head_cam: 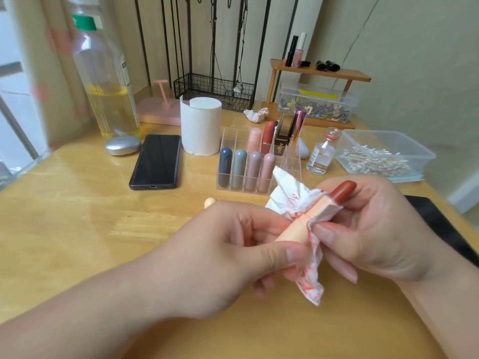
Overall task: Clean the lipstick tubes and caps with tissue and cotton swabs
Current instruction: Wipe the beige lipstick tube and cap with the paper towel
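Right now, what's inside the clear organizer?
Front row, capped: navy lipstick, grey-blue lipstick, mauve lipstick, pink lipstick. Behind: pale pink lipstick, red lipstick, black-gold tube, metallic pink tube. The stained tissue hides the organizer's front right corner.

Light wooden tabletop (77,229), glossy under daylight. Plain beige wall (414,47) behind. Floral curtain (51,73) at left; black metal rack (207,47) against wall.

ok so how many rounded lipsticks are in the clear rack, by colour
navy: 1
grey-blue: 1
mauve: 1
pink: 2
red: 1
total: 6
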`<state>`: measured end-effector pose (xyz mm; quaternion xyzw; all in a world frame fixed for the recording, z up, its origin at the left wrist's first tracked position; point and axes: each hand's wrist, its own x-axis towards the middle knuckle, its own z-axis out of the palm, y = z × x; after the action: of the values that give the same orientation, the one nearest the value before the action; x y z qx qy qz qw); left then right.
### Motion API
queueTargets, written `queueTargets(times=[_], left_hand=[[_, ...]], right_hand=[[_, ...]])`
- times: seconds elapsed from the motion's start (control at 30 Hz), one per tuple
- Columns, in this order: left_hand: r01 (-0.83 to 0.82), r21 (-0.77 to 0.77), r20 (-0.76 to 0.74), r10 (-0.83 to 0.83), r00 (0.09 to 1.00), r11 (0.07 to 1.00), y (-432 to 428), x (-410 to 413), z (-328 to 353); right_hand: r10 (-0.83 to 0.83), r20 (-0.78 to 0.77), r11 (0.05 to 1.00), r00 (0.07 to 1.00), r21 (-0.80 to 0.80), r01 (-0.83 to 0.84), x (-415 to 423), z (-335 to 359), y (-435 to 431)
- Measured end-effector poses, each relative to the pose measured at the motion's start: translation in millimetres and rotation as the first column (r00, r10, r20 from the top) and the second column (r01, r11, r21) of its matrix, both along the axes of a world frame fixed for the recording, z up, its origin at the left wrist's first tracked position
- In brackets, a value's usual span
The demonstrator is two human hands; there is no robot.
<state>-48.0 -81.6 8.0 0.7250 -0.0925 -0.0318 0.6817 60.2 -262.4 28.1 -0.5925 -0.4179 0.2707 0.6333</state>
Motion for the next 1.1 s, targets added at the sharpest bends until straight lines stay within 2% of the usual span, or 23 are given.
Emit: queueTargets(times=[0.1,0.17,0.23,0.3,0.37,0.43,0.5,0.63,0.67,0.73,0.8,0.87,0.93,1.0,1.03,1.1], left_hand=[[-0.255,0.233,0.166,0.22,0.961,0.938,-5,-4,-5],[-0.38,0.288,0.295,0.297,0.908,0.879,-7,-5,-6],[-0.43,0.294,0.346,0.324,0.88,0.854,-7,-4,-6],[-0.347,0.285,0.26,0.276,0.925,0.894,-3,-2,-3],[-0.147,0.27,0.115,0.119,0.986,0.952,3,-1,3],[-0.017,0.306,0.02,0.012,1.0,0.952,9,0,6],[-0.024,0.383,0.039,0.01,0.999,0.923,9,0,5],[-0.213,0.335,0.218,0.145,0.965,0.918,1,0,-1],[-0.291,0.336,0.28,0.2,0.939,0.896,0,-1,-3],[-0.468,0.384,0.422,0.3,0.855,0.796,-2,-3,-4],[-0.563,0.392,0.501,0.345,0.794,0.727,-3,-4,-4],[-0.542,0.365,0.466,0.356,0.81,0.757,-2,-2,-6],[-0.405,0.263,0.301,0.325,0.897,0.876,0,1,-5],[-0.24,0.098,0.17,0.221,0.96,0.966,2,4,-4],[-0.183,0.033,0.138,0.177,0.975,0.983,3,6,-3],[-0.135,0.013,0.112,0.132,0.985,0.991,6,8,-3]], right_hand=[[-0.039,-0.001,0.999,0.999,0.016,0.039,-3,-1,4],[-0.083,-0.028,0.995,0.996,0.045,0.084,-4,-4,7],[-0.098,-0.046,0.992,0.994,0.069,0.101,-6,-5,9],[-0.092,-0.067,0.992,0.993,0.075,0.097,-7,-6,9],[-0.096,-0.07,0.993,0.993,0.061,0.1,-6,-7,8],[-0.1,-0.07,0.994,0.993,0.047,0.103,-4,-8,7],[-0.106,-0.07,0.993,0.992,0.034,0.109,-3,-9,6],[-0.105,-0.056,0.993,0.993,0.045,0.107,-3,-8,7],[-0.11,-0.058,0.992,0.992,0.054,0.113,-3,-9,7],[-0.113,-0.054,0.992,0.992,0.055,0.116,-6,-10,10],[-0.129,-0.032,0.99,0.991,0.056,0.13,-9,-11,12],[-0.124,-0.049,0.99,0.991,0.06,0.127,-9,-11,13],[-0.101,-0.097,0.992,0.99,0.064,0.107,-7,-12,12],[-0.019,-0.139,0.996,0.99,0.088,0.032,-3,-11,10],[0.041,-0.174,0.993,0.984,0.117,-0.021,0,-10,10],[0.132,-0.305,0.981,0.943,0.176,-0.081,4,-9,9]])
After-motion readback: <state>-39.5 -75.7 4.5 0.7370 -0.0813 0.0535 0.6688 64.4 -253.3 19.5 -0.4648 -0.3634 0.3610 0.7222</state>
